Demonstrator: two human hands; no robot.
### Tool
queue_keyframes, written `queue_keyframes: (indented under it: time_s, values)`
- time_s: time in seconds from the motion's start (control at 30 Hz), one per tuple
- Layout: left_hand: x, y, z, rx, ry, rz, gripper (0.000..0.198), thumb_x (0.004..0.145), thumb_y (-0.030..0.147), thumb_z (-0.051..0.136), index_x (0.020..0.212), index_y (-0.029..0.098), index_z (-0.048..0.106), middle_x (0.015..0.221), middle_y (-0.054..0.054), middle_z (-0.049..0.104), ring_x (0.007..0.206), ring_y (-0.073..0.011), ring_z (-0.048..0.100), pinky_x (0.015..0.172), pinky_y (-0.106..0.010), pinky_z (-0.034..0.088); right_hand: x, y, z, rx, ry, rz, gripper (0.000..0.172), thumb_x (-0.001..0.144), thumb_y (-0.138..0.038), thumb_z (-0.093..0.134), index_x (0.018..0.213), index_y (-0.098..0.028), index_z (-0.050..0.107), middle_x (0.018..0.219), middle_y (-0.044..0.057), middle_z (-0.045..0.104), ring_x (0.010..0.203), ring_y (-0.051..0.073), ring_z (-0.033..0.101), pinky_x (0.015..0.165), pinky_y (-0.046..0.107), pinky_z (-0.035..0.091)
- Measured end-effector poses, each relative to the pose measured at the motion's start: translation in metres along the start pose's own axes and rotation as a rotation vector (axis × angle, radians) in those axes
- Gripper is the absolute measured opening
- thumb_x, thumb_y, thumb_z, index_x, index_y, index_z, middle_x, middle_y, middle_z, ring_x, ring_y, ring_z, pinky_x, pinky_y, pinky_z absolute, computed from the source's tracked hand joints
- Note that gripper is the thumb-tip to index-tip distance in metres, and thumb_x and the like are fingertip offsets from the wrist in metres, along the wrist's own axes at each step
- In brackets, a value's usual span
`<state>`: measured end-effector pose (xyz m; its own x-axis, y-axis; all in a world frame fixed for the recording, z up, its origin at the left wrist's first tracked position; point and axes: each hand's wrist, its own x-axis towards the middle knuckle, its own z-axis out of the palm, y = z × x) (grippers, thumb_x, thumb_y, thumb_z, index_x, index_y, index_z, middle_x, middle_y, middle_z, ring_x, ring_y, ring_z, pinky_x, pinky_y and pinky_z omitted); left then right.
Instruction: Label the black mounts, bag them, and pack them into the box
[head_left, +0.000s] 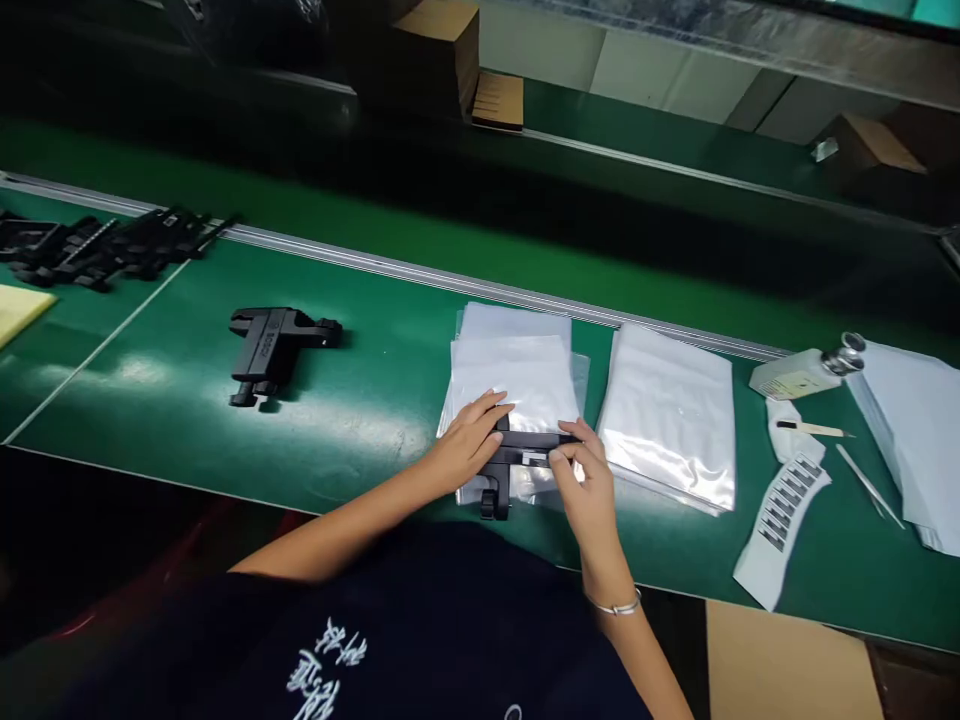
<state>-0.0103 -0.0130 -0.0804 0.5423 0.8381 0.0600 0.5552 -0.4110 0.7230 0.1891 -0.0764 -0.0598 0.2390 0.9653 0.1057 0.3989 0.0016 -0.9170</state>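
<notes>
A black plastic bracket (517, 440) with a knob at its lower end lies over a stack of clear plastic bags (517, 360). My left hand (469, 440) is closed on the bracket's left part, fingers over its top. The thumb and fingers of my right hand (589, 480) grip its right end, beside a small white label (535, 459) on the black surface. Part of the bracket is hidden under my fingers. Another black bracket (274, 345), with pale lettering on its side, lies apart to the left on the green table.
More bags (667, 410) are stacked on the right. Beyond them are a label strip (784, 515), a metal-topped bottle (799, 375), a thin-bladed tool (814, 429), tweezers (870, 485) and white sheets (919, 430). Several black parts (112, 245) are heaped far left, near yellow material (22, 310).
</notes>
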Motion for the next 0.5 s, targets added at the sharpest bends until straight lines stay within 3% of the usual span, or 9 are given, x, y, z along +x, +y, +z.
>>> queue_keyframes:
  time_s: [0.13,0.5]
  values:
    - [-0.001,0.003,0.0,-0.028,0.021,-0.004,0.044,0.097,0.025,0.035,0.139,0.017,0.042,0.152,-0.013,0.035,0.146,-0.0256,0.024,0.118,-0.048,0.028,0.007,0.001,0.02,-0.076,-0.067,0.005,0.019,0.082,-0.033,0.059,0.065,-0.023,0.06,0.11,0.008,0.066,0.117,0.028,0.051,0.103,0.051,0.035]
    - [-0.001,0.007,-0.002,-0.047,0.031,-0.002,0.043,0.096,0.024,0.036,0.137,0.015,0.044,0.15,-0.014,0.038,0.145,-0.0267,0.025,0.117,-0.047,0.029,0.011,-0.004,0.015,-0.133,-0.127,0.063,0.02,0.081,-0.032,0.059,0.064,-0.022,0.062,0.109,0.008,0.064,0.111,0.027,0.053,0.098,0.046,0.039]
